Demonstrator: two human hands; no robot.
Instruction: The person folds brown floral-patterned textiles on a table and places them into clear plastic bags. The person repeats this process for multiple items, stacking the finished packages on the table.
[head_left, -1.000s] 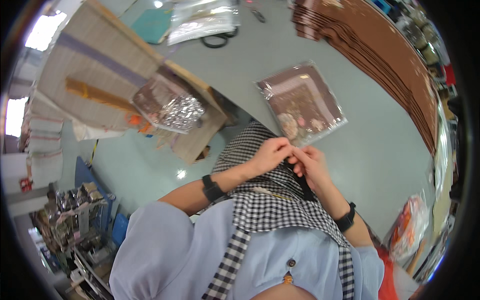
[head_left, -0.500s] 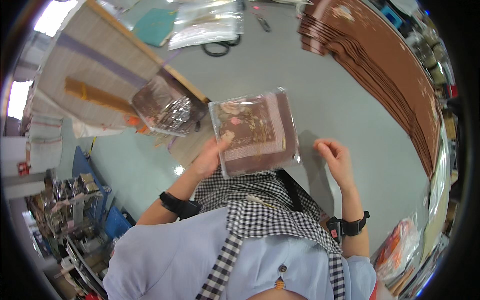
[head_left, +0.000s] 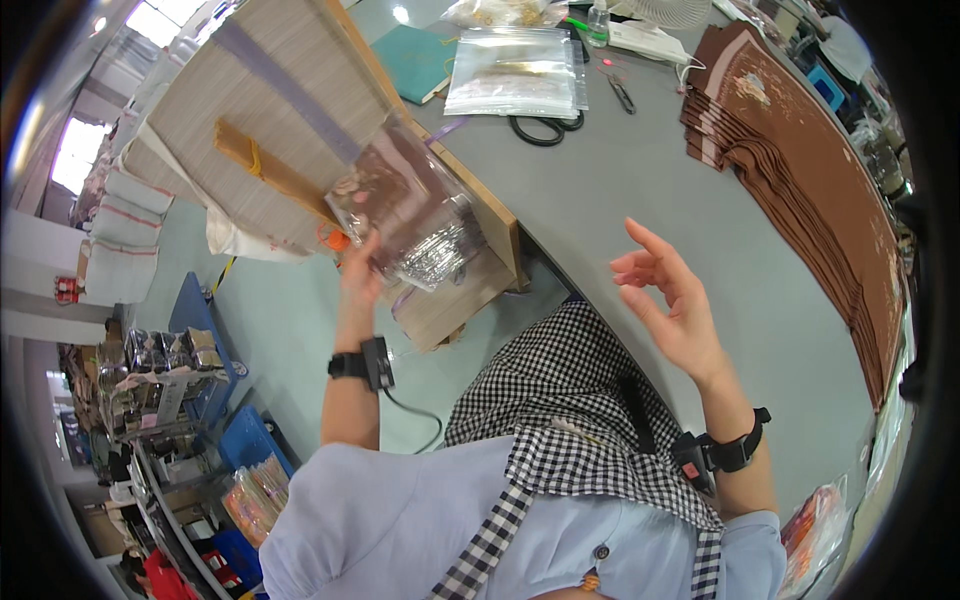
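My left hand (head_left: pixel 360 278) is closed on the near edge of a clear plastic packet (head_left: pixel 400 190) holding a folded brown floral cloth. The packet lies over other shiny plastic packets (head_left: pixel 440 255) on the wooden stand at the left; motion smears it somewhat. Over the grey table (head_left: pixel 600 175), my right hand (head_left: pixel 672 305) is raised with its fingers apart and nothing in them. Folded brown floral cloths (head_left: pixel 790 200) lie in overlapping layers along the table's right side.
The upright wooden board (head_left: pixel 290 100) stands left of the table. At the back are a teal folder (head_left: pixel 412 62), clear plastic bags (head_left: pixel 515 75), black-handled scissors (head_left: pixel 540 132), thread snips (head_left: pixel 622 95) and a small fan (head_left: pixel 668 10). A bag with orange contents (head_left: pixel 812 530) sits at the lower right.
My left hand has carried the packet leftward from in front of me to the packets on the stand. The right hand's fingers have spread. The whole view has shifted.
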